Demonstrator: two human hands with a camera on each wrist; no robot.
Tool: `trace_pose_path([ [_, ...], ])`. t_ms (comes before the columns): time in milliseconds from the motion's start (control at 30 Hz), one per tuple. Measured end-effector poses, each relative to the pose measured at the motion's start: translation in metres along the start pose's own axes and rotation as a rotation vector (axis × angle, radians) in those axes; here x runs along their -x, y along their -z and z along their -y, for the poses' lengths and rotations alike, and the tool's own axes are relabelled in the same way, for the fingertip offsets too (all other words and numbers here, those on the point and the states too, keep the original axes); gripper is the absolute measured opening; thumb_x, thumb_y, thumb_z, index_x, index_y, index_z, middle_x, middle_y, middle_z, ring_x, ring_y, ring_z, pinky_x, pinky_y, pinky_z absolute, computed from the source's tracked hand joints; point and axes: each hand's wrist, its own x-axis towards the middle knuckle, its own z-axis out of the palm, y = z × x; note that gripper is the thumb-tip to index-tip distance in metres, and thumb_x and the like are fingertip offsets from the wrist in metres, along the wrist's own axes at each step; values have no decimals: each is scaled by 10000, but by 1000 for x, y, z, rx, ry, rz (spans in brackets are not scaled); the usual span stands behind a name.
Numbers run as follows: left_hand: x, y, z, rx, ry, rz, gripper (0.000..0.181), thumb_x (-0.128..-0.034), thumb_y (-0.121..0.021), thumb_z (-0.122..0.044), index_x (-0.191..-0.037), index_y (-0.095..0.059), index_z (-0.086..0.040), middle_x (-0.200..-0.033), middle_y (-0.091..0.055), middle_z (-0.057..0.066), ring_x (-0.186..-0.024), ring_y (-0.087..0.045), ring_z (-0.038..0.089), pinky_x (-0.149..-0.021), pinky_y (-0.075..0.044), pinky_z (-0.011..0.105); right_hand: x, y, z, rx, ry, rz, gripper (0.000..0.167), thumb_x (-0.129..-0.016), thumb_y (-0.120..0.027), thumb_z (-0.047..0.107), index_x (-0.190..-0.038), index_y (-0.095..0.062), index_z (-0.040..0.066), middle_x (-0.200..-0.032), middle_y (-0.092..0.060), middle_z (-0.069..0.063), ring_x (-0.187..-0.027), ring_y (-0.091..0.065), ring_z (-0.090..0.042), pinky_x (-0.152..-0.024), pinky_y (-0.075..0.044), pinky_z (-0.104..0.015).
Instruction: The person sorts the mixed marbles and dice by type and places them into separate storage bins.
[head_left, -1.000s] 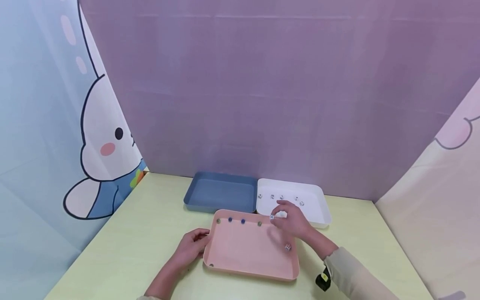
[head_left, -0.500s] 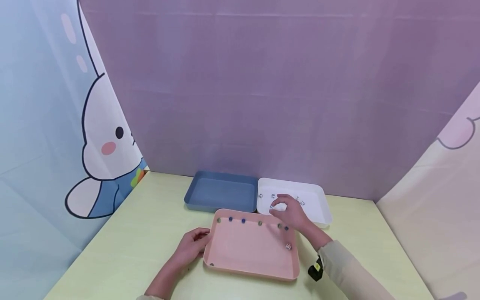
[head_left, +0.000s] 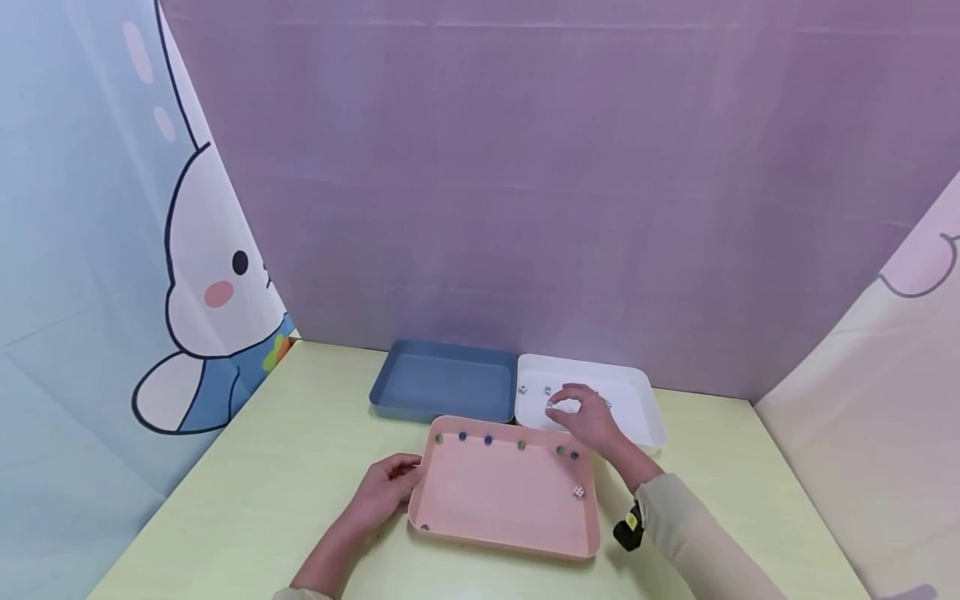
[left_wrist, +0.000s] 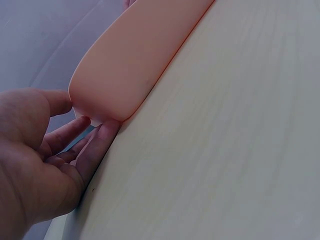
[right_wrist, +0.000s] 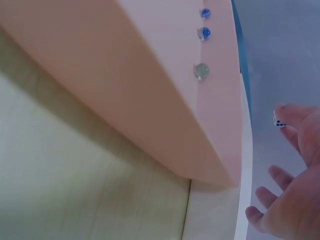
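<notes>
Over the white tray [head_left: 645, 421], my right hand [head_left: 588, 421] pinches a white die [right_wrist: 279, 120] between thumb and index finger; its other fingers are spread apart. My left hand [head_left: 384, 496] holds the left wall of the pink tray [head_left: 502, 546], fingertips against the outside of its corner in the left wrist view. Several glass marbles, one of them blue [head_left: 488, 440], lie along the pink tray's far wall. A marble [head_left: 425, 527] sits in its near left corner. One white die [head_left: 578, 492] lies at its right side.
Several dice, including one at the left [head_left: 522, 389], lie in the white tray. A blue tray [head_left: 450, 383] stands left of it, behind the pink tray. The pale yellow table [head_left: 300, 425] meets a purple cloth wall [head_left: 480, 208] at the back.
My right hand has moved from the pink tray's far edge to over the white tray, carrying the die. The left hand stays at the pink tray.
</notes>
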Motion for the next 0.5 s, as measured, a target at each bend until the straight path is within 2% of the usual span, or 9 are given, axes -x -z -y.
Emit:
trace_pose_path([
  [267, -3, -2, 0, 6, -1, 19, 360, -978, -601, -184, -1249, -573, 50, -1055, -582, 168, -840, -616, 226, -647, -564, 351, -5, 5, -8, -14, -10, -55, 133, -818, -782, 134, -932, -746, 77, -1304, -553, -221, -1253, -469, -372, -1034, -357, -525],
  [500, -3, -2, 2, -26, -4, -13, 353, -976, -602, -166, -1252, -576, 52, -1044, -581, 156, -821, -594, 228, -608, -551, 349, -11, 1, -12, 0, -11, -53, 150, -823, -773, 132, -949, -745, 55, -1258, -584, -200, -1238, -479, -368, -1034, -355, -518],
])
